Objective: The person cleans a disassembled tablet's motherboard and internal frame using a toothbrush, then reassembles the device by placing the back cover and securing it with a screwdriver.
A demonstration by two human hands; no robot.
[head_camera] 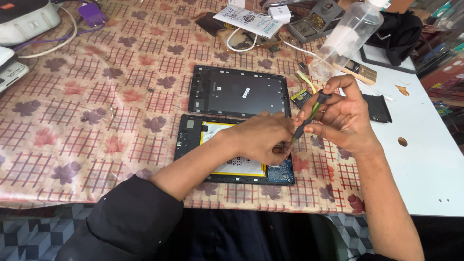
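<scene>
Left hand point(261, 140) on opened tablet point(193, 135), screwdriver point(309, 116) between right fingers point(314, 104).

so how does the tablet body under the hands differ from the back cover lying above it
The tablet body lies open, showing a yellow-edged battery and a blue circuit board; the back cover is a plain dark grey panel with a small white sticker. Both hands cover part of the body, the right hand working a screwdriver at it, while the cover lies untouched. Both are flat, rectangular and similar in size.
</scene>
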